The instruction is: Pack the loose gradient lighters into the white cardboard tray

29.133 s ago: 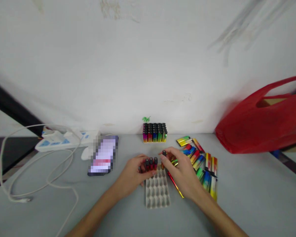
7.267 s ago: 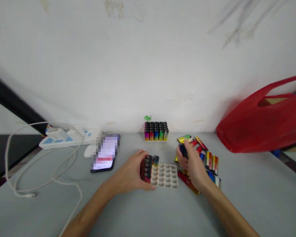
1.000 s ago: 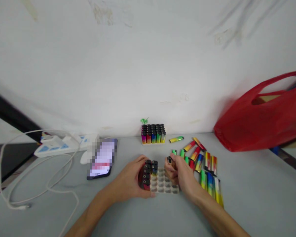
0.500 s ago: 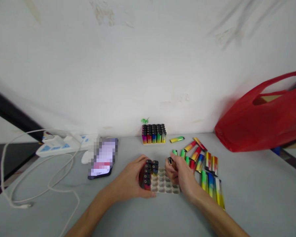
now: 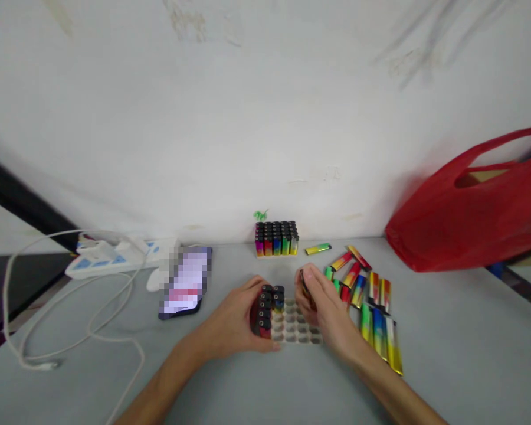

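Note:
My left hand (image 5: 230,317) is wrapped around the left end of a pale tray (image 5: 297,328) with rows of round-bottomed cells. Black-topped lighters (image 5: 264,306) stand upright along the tray's left column, and a couple more are at the back of the column beside it. Over the tray's right back part, my right hand (image 5: 326,302) is closed around a lighter (image 5: 305,282). Fingers hide most of that lighter, and only a dark strip shows. Loose lighters (image 5: 379,330) in bright metallic colours lie just right of this hand.
By the wall stands a full block of upright lighters (image 5: 277,243), with one yellow-green lighter (image 5: 318,249) lying beside it. At left are a phone (image 5: 186,280), a power strip (image 5: 110,260) and a looped white cable (image 5: 75,354). A red bag (image 5: 473,212) sits at back right.
My right hand has turned, so the lighter's top no longer faces the camera, and the hand has risen slightly. My left hand keeps its hold on the tray.

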Available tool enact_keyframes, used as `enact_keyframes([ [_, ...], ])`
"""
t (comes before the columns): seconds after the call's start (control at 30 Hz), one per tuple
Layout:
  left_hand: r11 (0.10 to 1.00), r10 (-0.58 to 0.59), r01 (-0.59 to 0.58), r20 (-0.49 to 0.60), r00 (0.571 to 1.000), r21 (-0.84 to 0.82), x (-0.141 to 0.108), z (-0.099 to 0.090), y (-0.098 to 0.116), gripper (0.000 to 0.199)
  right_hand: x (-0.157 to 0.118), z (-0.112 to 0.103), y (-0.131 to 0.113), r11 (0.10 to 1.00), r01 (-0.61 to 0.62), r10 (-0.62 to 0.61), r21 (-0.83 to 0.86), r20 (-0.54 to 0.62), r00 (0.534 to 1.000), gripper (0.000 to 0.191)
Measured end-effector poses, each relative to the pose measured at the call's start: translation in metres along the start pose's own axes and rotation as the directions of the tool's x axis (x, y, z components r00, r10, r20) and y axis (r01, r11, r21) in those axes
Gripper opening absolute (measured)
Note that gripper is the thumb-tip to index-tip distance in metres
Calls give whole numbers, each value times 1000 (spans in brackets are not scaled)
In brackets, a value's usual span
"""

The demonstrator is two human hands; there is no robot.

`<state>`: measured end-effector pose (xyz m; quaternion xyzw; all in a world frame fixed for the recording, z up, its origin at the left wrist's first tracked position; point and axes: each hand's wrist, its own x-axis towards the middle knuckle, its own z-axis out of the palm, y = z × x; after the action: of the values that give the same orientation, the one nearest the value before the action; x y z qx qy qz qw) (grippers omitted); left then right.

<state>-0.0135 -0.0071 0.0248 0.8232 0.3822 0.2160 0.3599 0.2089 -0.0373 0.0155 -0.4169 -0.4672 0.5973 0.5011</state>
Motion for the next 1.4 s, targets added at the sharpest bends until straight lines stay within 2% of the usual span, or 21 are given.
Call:
enact_keyframes([
  [0.07, 1000, -6, 6, 3, 1000, 0, 0, 0, 0, 57, -3, 2, -10, 987, 122, -125, -102, -23, 992, 43],
  [0.17, 1000, -22, 21, 5, 1000, 11, 1, -1, 0, 57, -8, 2, -23, 930, 257, -258, -262, 30, 966, 37],
  [0.37, 999, -40, 39, 9, 999, 25, 1, 0, -1, 59, -9, -3, -26, 904, 253, -204, -344, 171, 964, 26],
  [0.53, 999, -20, 20, -2, 1000, 40, 1, 1, -3, 61, -8, -2, -23, 835, 320, -232, -447, 241, 942, 20],
  [0.8, 999, -17, 17, 1, 1000, 51, 0, 2, -4, 60, -10, -2, -21, 821, 327, -229, -468, 255, 939, 19],
  [1.07, 999, -11, 11, 3, 1000, 50, 0, 2, -4, 59, -12, -8, -28, 642, 488, -283, -591, 408, 868, 29],
  [1.13, 999, 0, 0, -10, 1000, 37, 0, 1, -4, 63, -13, -8, -27, 633, 491, -307, -598, 389, 869, 32],
  [1.2, 1000, 10, -10, -15, 1000, 24, 0, 0, -4, 65, -12, -8, -24, 631, 461, -341, -624, 311, 887, 29],
  [1.3, 1000, -3, 3, -6, 1000, 18, 0, 0, -3, 62, -8, -11, -20, 613, 339, -388, -714, 102, 916, 26],
  [1.4, 1000, -1, 1, -1, 1000, 12, 0, -1, -1, 62, 0, -21, -19, 588, 184, -418, -788, -102, 903, 25],
])
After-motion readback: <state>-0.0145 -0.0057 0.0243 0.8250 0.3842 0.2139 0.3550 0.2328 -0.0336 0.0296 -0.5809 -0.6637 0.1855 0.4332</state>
